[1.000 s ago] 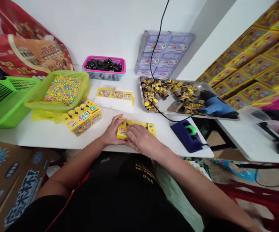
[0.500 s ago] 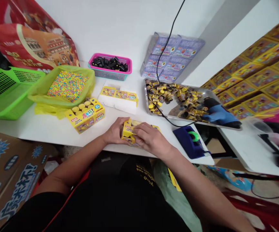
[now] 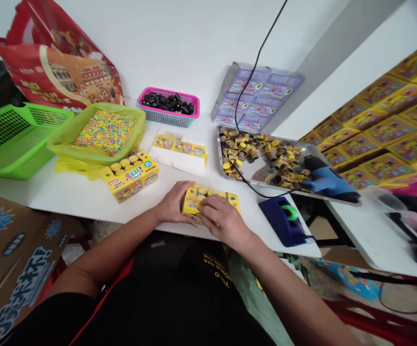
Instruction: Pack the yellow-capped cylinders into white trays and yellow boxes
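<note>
Left hand [image 3: 175, 203] wrapped round the near-left end of the yellow box [image 3: 191, 206], and that's a firm clamp, palm to the cardboard! Right hand [image 3: 224, 218] comes over the front edge, fingers bunched and touching the box; whether they pinch the card or something beneath, the view doesn't tell. The box itself sits at the front of the white table [image 3: 172, 176], right before the person's body, with round yellow tops [image 3: 204, 191] showing through its upper side.

By the look of it, this is close finger work on a filled box, probably settling the contents or the front panel. What the next move calls for, it seems: left hand steady, right fingertips light, so the thin card doesn't buckle.

Out to the left, a second box [image 3: 136, 181] stands with similar tops showing. Just behind the hands, a flat printed carton [image 3: 179, 153]. To the right, a blue tape dispenser [image 3: 278, 223], and beyond it the metal tray [image 3: 253, 166], loaded with small yellow-and-dark cups [image 3: 242, 144].
</note>
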{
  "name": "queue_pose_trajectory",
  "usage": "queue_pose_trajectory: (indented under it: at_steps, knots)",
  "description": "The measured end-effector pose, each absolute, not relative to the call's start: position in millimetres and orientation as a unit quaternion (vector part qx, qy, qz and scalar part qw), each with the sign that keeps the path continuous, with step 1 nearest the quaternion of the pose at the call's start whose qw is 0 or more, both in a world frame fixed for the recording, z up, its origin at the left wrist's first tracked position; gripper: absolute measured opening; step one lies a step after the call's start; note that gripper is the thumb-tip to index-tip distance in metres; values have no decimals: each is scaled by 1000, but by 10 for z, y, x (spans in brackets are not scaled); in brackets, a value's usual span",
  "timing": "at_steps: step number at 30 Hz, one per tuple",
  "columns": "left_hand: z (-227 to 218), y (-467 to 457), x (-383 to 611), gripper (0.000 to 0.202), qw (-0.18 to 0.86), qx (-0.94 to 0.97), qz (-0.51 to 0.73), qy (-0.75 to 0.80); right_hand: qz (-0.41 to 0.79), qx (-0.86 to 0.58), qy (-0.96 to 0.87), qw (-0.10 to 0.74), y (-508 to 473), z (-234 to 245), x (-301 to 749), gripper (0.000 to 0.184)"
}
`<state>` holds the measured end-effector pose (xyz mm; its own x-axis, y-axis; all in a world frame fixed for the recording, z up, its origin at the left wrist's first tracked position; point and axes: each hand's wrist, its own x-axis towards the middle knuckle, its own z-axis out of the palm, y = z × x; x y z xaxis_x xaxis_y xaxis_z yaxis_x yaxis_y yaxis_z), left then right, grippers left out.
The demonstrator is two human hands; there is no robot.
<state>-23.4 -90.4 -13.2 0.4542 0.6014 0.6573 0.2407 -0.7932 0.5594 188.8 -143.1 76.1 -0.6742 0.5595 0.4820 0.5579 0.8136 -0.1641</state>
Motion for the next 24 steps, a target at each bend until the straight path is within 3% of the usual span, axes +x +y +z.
queue_pose_trajectory:
  at_steps: [4,8,16,20,24]
  knots:
    - [-69,-1045,-179,95,85,839,466,267,5,-310,-905,293,-1452,679,1898,17]
    - [-33,-1060,-183,66,82,849,472,222,24,-308,-907,287,-1467,698,2170,18]
    - [84,-977,-204,61,35,858,474,194,57,-375,-836,397,-1515,378,2651,27]
    - [136,-1060,-202,55,-2,866,457,202,7,-398,-799,451,-1588,111,2516,30]
    - [-115,-1107,-246,55,-102,869,438,206,-41,-429,-840,330,-1564,-105,2483,38]
